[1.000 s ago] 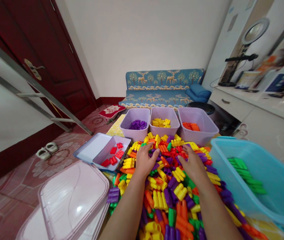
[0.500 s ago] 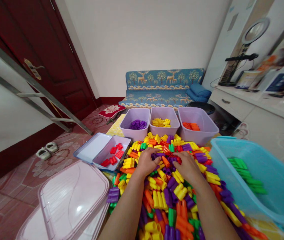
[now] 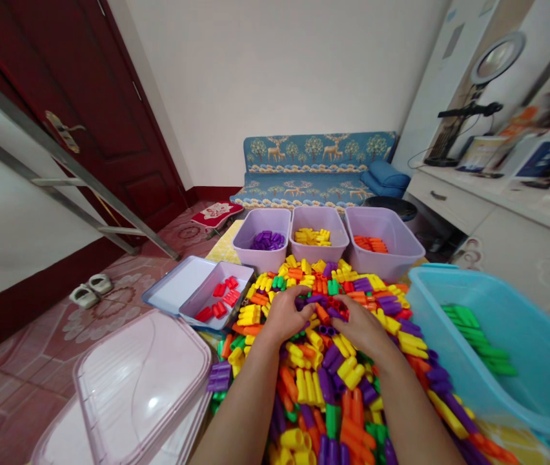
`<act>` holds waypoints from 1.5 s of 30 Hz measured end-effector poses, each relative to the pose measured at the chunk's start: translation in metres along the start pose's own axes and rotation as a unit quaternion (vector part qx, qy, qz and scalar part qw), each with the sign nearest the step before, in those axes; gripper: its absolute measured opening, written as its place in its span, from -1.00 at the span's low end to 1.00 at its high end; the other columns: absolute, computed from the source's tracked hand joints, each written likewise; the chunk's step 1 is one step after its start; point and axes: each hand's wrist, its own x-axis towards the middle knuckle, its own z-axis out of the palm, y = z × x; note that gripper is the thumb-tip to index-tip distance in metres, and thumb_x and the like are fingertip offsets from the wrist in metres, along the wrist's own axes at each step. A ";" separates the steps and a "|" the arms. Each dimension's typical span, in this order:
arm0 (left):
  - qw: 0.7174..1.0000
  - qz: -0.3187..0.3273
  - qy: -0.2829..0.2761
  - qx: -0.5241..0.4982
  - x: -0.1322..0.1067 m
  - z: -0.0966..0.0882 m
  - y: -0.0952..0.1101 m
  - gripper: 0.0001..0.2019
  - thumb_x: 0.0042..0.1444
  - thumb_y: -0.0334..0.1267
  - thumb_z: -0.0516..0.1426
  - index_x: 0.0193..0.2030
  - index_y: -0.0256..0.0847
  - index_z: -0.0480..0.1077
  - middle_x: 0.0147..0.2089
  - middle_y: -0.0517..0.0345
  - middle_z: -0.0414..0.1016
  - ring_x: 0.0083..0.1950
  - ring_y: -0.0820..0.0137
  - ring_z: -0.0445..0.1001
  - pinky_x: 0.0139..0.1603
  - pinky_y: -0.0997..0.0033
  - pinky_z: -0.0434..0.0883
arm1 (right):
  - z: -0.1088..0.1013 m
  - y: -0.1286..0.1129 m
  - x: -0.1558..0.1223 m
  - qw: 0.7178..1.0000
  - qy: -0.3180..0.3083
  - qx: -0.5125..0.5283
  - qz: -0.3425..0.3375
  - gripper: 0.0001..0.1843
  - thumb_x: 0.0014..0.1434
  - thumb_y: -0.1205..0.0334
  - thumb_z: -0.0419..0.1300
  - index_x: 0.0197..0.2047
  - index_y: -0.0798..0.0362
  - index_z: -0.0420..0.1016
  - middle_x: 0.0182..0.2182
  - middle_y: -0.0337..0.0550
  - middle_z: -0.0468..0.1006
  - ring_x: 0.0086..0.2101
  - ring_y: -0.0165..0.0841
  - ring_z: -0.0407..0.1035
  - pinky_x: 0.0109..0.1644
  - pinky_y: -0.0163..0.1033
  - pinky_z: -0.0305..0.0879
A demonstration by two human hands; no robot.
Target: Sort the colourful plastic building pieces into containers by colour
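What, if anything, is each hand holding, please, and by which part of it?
It cannot be told: the left hand and right hand are among the colourful pieces, and no clear hold shows.

Ring light [image 3: 471,111] is standing near far corner of white cabinet [image 3: 512,226]; two shoes [image 3: 84,297] are lying on tiled floor [image 3: 28,361].

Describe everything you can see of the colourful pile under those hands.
The pile is a loose heap of small, plastic-looking pieces in yellow, purple, orange, red and green. Many look like short tubes joined side by side, some with hollow ends. They lie jumbled on a yellow patterned surface. Three lilac bins stand along its far edge, a turquoise tub on the right. The left hand and right hand touch it; any hold is unclear.
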 end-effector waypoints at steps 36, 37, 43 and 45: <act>0.966 0.008 -0.006 -0.260 -0.001 -0.004 0.003 -0.61 0.11 -0.22 0.13 0.10 -0.19 0.37 0.11 0.07 0.45 0.13 0.28 0.39 0.18 0.29 0.28 | -0.014 -0.028 -0.007 0.908 -0.001 0.414 -0.068 -0.75 0.02 0.12 0.27 -0.25 0.06 0.44 -0.35 -0.16 0.59 -0.32 -0.30 0.49 -0.27 -0.25 0.42; 0.964 -0.002 0.004 -0.266 0.000 -0.002 0.001 -0.63 0.11 -0.26 0.12 0.08 -0.21 0.37 0.07 0.05 0.48 0.08 0.30 0.42 0.14 0.31 0.32 | -0.015 -0.029 -0.008 0.907 -0.003 0.416 -0.059 -0.74 0.04 0.09 0.25 -0.24 0.06 0.44 -0.36 -0.16 0.59 -0.35 -0.30 0.49 -0.32 -0.27 0.41; 0.949 -0.035 0.000 -0.315 0.004 0.007 -0.009 -0.70 0.11 -0.32 0.07 0.00 -0.26 0.33 -0.24 0.10 0.54 -0.34 0.43 0.51 -0.22 0.43 0.44 | -0.038 -0.027 -0.017 0.938 -0.080 0.326 -0.092 -0.77 0.06 0.11 0.24 -0.27 0.09 0.53 -0.33 -0.14 0.62 -0.30 -0.26 0.50 -0.23 -0.24 0.40; 0.950 -0.032 -0.002 -0.309 0.003 0.005 -0.007 -0.70 0.12 -0.29 0.07 0.00 -0.27 0.34 -0.28 0.11 0.53 -0.34 0.43 0.50 -0.23 0.45 0.43 | -0.045 -0.022 -0.021 0.942 -0.127 0.293 -0.101 -0.79 0.06 0.15 0.23 -0.26 0.08 0.56 -0.33 -0.15 0.62 -0.31 -0.26 0.51 -0.27 -0.25 0.40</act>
